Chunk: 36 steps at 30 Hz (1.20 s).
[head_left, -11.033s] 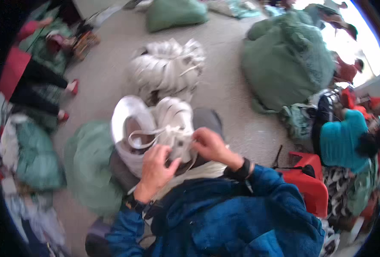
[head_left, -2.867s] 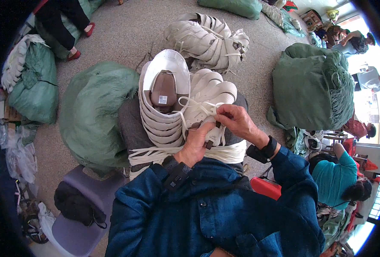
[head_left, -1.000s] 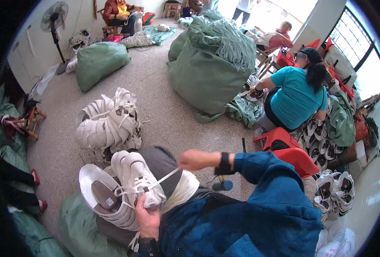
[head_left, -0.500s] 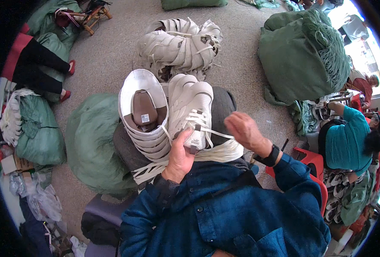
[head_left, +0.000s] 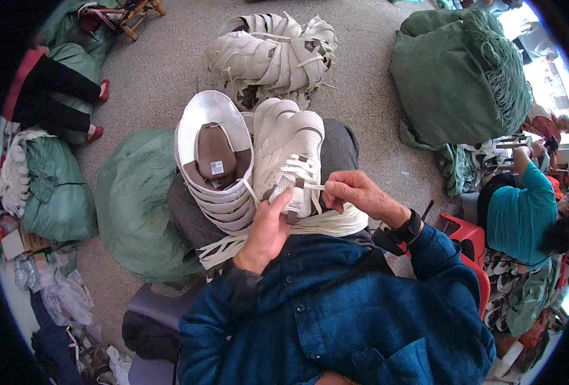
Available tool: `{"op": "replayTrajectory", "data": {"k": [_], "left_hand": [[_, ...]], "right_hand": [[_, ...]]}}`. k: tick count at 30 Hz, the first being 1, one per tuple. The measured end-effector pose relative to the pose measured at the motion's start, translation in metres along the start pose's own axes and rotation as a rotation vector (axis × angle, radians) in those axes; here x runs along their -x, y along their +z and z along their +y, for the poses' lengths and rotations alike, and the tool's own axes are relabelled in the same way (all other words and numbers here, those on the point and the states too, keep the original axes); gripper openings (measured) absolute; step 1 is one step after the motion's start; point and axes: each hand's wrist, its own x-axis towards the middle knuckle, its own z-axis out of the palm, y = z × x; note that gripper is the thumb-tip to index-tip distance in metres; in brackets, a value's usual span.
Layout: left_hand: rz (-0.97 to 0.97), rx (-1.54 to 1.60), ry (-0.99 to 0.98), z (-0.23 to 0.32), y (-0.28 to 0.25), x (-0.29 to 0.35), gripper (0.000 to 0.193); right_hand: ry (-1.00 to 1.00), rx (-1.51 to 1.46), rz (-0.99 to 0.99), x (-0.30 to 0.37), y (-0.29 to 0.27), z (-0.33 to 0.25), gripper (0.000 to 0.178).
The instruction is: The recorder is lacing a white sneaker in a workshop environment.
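A stack of white shoe uppers [head_left: 223, 186] lies on my lap, the top one showing a white sole with a brown insert. Beside it a second white stack [head_left: 289, 154] stands with white laces over it. My left hand [head_left: 266, 228] presses against the lower end of that stack. My right hand [head_left: 355, 192] pinches a white lace [head_left: 310, 187] pulled taut across the shoes. More loose white laces [head_left: 326, 223] spread under both hands on my grey trousers.
A tied bundle of white uppers [head_left: 271, 54] lies on the concrete floor ahead. Green sacks sit at left [head_left: 133, 205] and far right [head_left: 457, 74]. A person in a teal top [head_left: 521, 212] sits at right by a red stool [head_left: 467, 234].
Since a second ago my view dropped back onto my lap. My right hand came in from the side and now pinches the lace; my left hand stays on the shoes.
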Motion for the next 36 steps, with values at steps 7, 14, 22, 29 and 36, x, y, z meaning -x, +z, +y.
{"op": "replayTrajectory", "data": {"k": [7,14,22,29,36], "left_hand": [[-0.309,-0.599,-0.268,0.030,-0.018,0.046,0.033],[-0.485,-1.018,0.075,0.077,0.019,0.067,0.028],[-0.159,-1.310,0.297,0.051,-0.033,0.049,0.029],[-0.120,-0.836,0.054,0.026,-0.046,0.040,0.049],[-0.126,-0.414,0.126,0.015,-0.024,0.038,0.044]], "right_hand": [[-0.057,-0.232,-0.132,-0.016,0.007,-0.023,0.035],[-0.448,0.490,-0.292,-0.023,0.000,-0.031,0.025],[-0.223,0.390,-0.038,0.046,-0.067,-0.056,0.014],[-0.534,-0.241,0.227,0.095,-0.114,-0.066,0.008],[-0.291,1.151,0.603,0.061,-0.122,-0.025,0.010]]}}
